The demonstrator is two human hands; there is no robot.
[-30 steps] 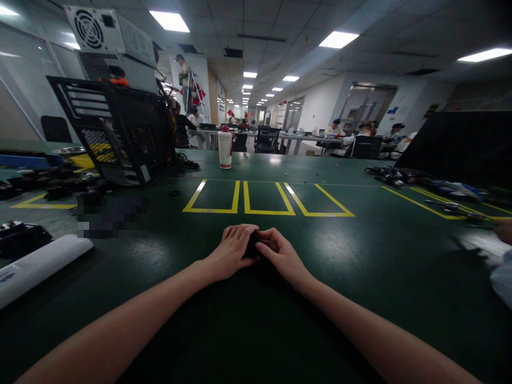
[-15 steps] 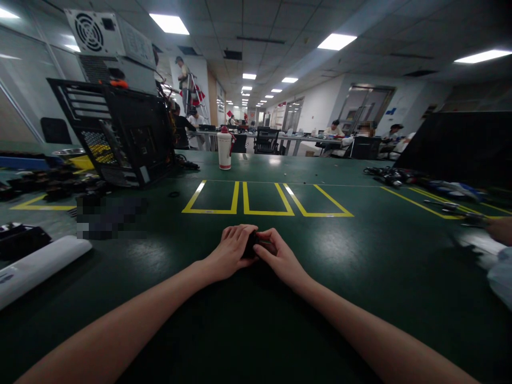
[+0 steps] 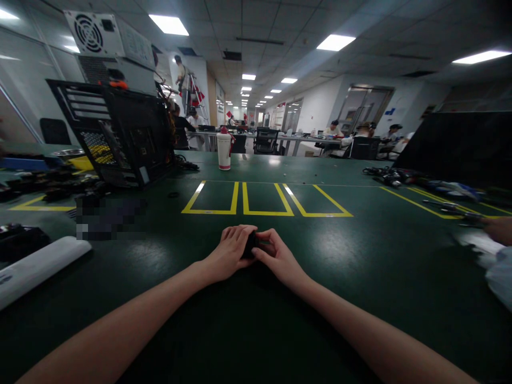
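A small black object [image 3: 250,245] is between my hands, low over the green table [image 3: 256,320]; its kind cannot be made out. My left hand [image 3: 232,248] wraps round it from the left, fingers over its top and thumb underneath. On its right side, my right hand [image 3: 276,253] has thumb and forefinger bent in a pinch at the object's edge. Whatever lies between those right fingertips is hidden. Just beyond my hands, yellow tape outlines [image 3: 268,213] mark the tabletop.
At the left stand an open computer case [image 3: 120,133] with a power supply [image 3: 108,34] on top, and a white long box [image 3: 44,266]. A white bottle [image 3: 224,149] stands farther back. At the right edge, another person's hand [image 3: 498,229] is beside tools and cables [image 3: 388,175].
My hands stay in nearly the same place around the black object. The right thumb has shifted very slightly left. The view has barely moved.
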